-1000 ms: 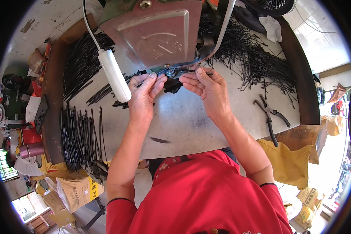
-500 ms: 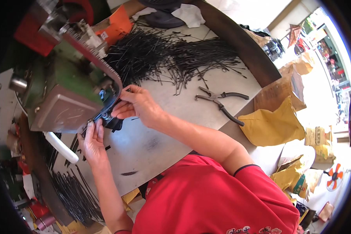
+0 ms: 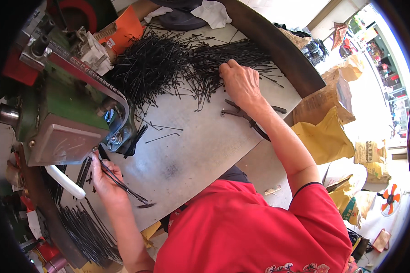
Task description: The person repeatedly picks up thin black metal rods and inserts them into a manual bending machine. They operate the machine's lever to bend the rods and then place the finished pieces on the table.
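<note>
My left hand (image 3: 107, 181) is closed around thin black rods (image 3: 118, 182) just below the front corner of a green machine (image 3: 73, 102). The rods slant down toward the table's near edge, next to a dark flat sliver (image 3: 146, 205). My right hand (image 3: 242, 84) reaches to the far side, fingers curled down at the right part of a heap of thin black rods with bent ends (image 3: 152, 63). What its fingertips grip is hidden among the rods. Just below that hand lie pliers with dark handles (image 3: 241, 114), partly covered by my forearm.
A grey metal table (image 3: 191, 132) has a raised dark rim (image 3: 282, 50). Loose rods (image 3: 164, 136) lie beside the machine. More rods (image 3: 84, 230) are laid out at the lower left, below a white handle (image 3: 64, 182). Yellow sacks (image 3: 325, 139) stand off the right edge.
My right hand has left the machine and moved far right to the rod heap. My left hand has dropped slightly, with rods now showing in it. Several loose rods now show beside the machine.
</note>
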Demonstrator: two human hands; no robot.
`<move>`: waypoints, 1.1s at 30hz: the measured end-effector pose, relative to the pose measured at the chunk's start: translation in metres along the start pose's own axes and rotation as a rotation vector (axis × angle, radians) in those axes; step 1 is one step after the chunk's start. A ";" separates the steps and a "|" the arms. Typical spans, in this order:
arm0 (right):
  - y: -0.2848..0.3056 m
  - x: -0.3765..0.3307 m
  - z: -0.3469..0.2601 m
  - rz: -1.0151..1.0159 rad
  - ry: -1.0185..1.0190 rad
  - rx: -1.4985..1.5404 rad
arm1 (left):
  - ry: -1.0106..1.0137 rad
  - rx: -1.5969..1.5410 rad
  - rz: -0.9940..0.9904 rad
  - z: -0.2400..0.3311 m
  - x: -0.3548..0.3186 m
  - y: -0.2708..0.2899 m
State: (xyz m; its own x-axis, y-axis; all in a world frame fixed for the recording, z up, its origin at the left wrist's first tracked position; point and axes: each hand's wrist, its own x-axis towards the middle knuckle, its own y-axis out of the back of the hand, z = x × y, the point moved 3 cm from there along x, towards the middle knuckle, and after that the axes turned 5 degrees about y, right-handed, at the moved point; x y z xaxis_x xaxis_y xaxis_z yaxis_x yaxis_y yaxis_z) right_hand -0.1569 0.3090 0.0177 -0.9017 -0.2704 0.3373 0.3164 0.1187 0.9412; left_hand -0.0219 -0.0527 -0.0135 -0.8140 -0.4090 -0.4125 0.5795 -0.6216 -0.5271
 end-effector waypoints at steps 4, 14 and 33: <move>0.001 0.002 0.002 -0.019 0.019 0.031 | 0.007 0.005 0.018 -0.002 -0.011 -0.011; 0.006 0.000 0.016 -0.057 0.095 0.077 | 0.068 -0.037 0.025 -0.006 -0.023 -0.004; 0.004 -0.017 0.031 0.024 0.157 0.092 | 0.151 0.039 -0.076 -0.008 -0.009 0.019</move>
State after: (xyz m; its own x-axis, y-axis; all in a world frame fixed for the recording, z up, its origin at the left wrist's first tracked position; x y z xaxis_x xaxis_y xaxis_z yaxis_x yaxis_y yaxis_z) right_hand -0.1495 0.3432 0.0156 -0.8347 -0.4118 0.3656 0.3027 0.2115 0.9293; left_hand -0.0033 -0.0558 -0.0260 -0.8382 -0.2566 -0.4813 0.5121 -0.6738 -0.5327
